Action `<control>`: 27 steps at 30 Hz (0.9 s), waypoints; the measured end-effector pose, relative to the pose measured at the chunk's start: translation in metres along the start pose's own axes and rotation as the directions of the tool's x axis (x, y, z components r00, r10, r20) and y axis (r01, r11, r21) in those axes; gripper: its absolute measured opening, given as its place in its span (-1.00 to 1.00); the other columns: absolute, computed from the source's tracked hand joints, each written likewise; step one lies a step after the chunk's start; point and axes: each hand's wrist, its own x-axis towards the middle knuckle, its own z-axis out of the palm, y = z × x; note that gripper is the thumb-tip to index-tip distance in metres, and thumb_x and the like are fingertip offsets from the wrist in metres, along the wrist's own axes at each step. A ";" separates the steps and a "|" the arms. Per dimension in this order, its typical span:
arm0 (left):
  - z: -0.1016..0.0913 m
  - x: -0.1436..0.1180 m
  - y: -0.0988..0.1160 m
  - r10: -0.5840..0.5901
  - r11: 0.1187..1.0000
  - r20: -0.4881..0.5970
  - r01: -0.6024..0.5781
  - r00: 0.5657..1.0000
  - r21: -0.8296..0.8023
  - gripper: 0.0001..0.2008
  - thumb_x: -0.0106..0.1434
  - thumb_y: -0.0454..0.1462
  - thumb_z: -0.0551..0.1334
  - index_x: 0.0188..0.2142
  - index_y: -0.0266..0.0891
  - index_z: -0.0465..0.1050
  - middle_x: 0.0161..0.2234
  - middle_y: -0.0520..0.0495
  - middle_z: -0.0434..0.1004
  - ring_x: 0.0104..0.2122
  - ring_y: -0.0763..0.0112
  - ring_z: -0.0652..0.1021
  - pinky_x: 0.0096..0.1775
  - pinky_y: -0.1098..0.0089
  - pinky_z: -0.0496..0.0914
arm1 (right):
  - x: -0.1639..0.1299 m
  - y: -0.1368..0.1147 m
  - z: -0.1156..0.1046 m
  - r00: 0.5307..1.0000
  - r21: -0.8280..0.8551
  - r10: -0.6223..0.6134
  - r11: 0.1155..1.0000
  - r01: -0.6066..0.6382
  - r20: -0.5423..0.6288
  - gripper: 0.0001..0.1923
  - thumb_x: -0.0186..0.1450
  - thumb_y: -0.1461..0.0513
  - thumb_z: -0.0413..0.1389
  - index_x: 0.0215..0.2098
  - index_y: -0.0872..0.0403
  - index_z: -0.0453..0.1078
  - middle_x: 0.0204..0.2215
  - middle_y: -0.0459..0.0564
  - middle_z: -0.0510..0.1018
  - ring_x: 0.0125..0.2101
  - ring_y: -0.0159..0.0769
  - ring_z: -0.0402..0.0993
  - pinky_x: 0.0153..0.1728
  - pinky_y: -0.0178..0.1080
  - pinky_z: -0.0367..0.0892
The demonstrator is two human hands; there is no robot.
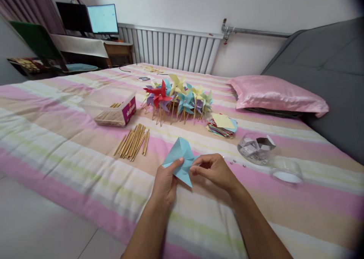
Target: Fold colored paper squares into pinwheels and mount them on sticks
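Note:
A light blue paper pinwheel [179,153], partly folded, is held above the bed in front of me. My left hand [168,181] grips it from the lower left, the thumb pressed near its middle. At the right side my right hand [214,170] pinches a corner of the same paper between thumb and fingers. Whether a small pin sits in that pinch I cannot tell. Several small metal bits [234,161] lie on the cover just past my right hand. A bundle of wooden sticks [133,142] rests to the left of the paper.
Finished pinwheels [160,94] stand grouped farther back. Left of them is a clear plastic box [106,113] holding sticks. A stack of coloured paper squares [223,124], a clear tub [253,151] with small boxes and a clear lid [286,172] lie right. Behind is a pink pillow [278,94].

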 end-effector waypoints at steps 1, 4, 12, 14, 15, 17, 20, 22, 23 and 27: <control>0.000 0.000 0.000 0.004 1.000 -0.006 -0.004 1.000 -0.001 -0.80 -0.09 -0.33 0.42 -0.44 -0.36 0.51 -0.48 -0.04 0.58 -0.49 0.42 0.52 -0.37 0.42 0.40 | 0.000 0.000 0.002 1.000 0.003 0.004 1.000 -0.004 -0.024 -0.83 0.12 0.14 0.23 -0.49 0.10 0.52 -0.55 -0.05 0.57 -0.53 -0.35 0.46 -0.49 -0.34 0.32; 0.001 0.001 0.000 0.015 1.000 -0.023 -0.015 1.000 -0.014 -0.81 -0.10 -0.34 0.42 -0.45 -0.36 0.51 -0.48 -0.04 0.59 -0.49 0.43 0.53 -0.37 0.44 0.40 | 0.002 0.000 0.005 0.995 -0.001 0.019 1.000 -0.019 -0.101 -0.80 0.11 0.11 0.24 -0.49 0.10 0.51 -0.55 -0.04 0.57 -0.53 -0.32 0.50 -0.49 -0.33 0.35; 0.003 0.000 -0.001 0.015 1.000 -0.006 -0.015 1.000 -0.027 -0.80 -0.12 -0.36 0.43 -0.43 -0.39 0.55 -0.45 -0.09 0.62 -0.47 0.40 0.54 -0.35 0.43 0.43 | 0.004 -0.002 0.012 0.963 0.056 0.115 0.993 -0.104 -0.245 -0.75 0.07 0.08 0.25 -0.49 0.12 0.48 -0.57 -0.01 0.57 -0.51 -0.26 0.53 -0.48 -0.30 0.37; 0.002 -0.001 -0.001 0.018 1.000 -0.006 -0.019 1.000 -0.017 -0.79 -0.12 -0.36 0.43 -0.42 -0.39 0.55 -0.45 -0.10 0.62 -0.47 0.40 0.54 -0.35 0.42 0.43 | 0.004 -0.002 0.013 0.956 0.052 0.141 0.990 -0.132 -0.258 -0.75 0.07 0.08 0.24 -0.49 0.12 0.47 -0.59 -0.01 0.56 -0.51 -0.25 0.54 -0.49 -0.30 0.37; 0.003 -0.001 -0.002 0.020 1.000 -0.004 -0.020 1.000 -0.010 -0.78 -0.12 -0.36 0.43 -0.41 -0.39 0.55 -0.44 -0.10 0.62 -0.47 0.39 0.55 -0.35 0.42 0.43 | 0.004 -0.001 0.013 0.953 0.052 0.150 0.989 -0.142 -0.265 -0.75 0.08 0.08 0.24 -0.49 0.12 0.46 -0.59 -0.01 0.56 -0.51 -0.24 0.54 -0.48 -0.29 0.37; 0.003 -0.002 -0.002 0.024 1.000 0.000 -0.024 1.000 0.004 -0.76 -0.11 -0.35 0.43 -0.39 -0.39 0.56 -0.42 -0.12 0.62 -0.45 0.38 0.55 -0.33 0.41 0.43 | 0.004 -0.001 0.013 0.947 0.055 0.164 0.986 -0.155 -0.277 -0.75 0.08 0.09 0.24 -0.49 0.12 0.44 -0.59 0.00 0.56 -0.50 -0.23 0.54 -0.47 -0.27 0.37; 0.004 -0.003 -0.002 0.028 0.999 0.008 -0.028 1.000 0.020 -0.74 -0.11 -0.34 0.43 -0.37 -0.40 0.55 -0.41 -0.13 0.62 -0.43 0.37 0.56 -0.32 0.40 0.43 | 0.003 -0.001 0.014 0.938 0.051 0.179 0.984 -0.172 -0.297 -0.75 0.08 0.08 0.23 -0.50 0.12 0.43 -0.59 0.01 0.57 -0.50 -0.22 0.54 -0.46 -0.27 0.38; 0.004 -0.002 -0.003 0.029 0.999 0.009 -0.029 1.000 0.024 -0.75 -0.10 -0.34 0.43 -0.38 -0.40 0.55 -0.42 -0.13 0.62 -0.45 0.38 0.55 -0.33 0.41 0.43 | 0.003 -0.002 0.014 0.937 0.052 0.180 0.984 -0.172 -0.300 -0.75 0.08 0.08 0.23 -0.51 0.11 0.42 -0.59 0.01 0.57 -0.50 -0.21 0.54 -0.47 -0.27 0.38; 0.004 -0.002 -0.003 0.030 0.999 0.011 -0.030 1.000 0.027 -0.75 -0.11 -0.33 0.43 -0.38 -0.40 0.55 -0.43 -0.13 0.62 -0.45 0.38 0.55 -0.34 0.41 0.43 | 0.003 -0.002 0.014 0.938 0.052 0.177 0.984 -0.169 -0.298 -0.75 0.08 0.08 0.22 -0.51 0.11 0.41 -0.60 0.01 0.57 -0.51 -0.21 0.54 -0.47 -0.27 0.38; 0.003 -0.002 -0.004 0.032 0.998 0.007 -0.032 0.999 0.049 -0.74 -0.11 -0.32 0.44 -0.38 -0.40 0.55 -0.42 -0.13 0.62 -0.45 0.38 0.55 -0.34 0.40 0.43 | 0.003 -0.002 0.014 0.943 0.035 0.156 0.988 -0.153 -0.293 -0.76 0.09 0.10 0.22 -0.53 0.11 0.39 -0.61 0.00 0.56 -0.52 -0.22 0.54 -0.48 -0.28 0.37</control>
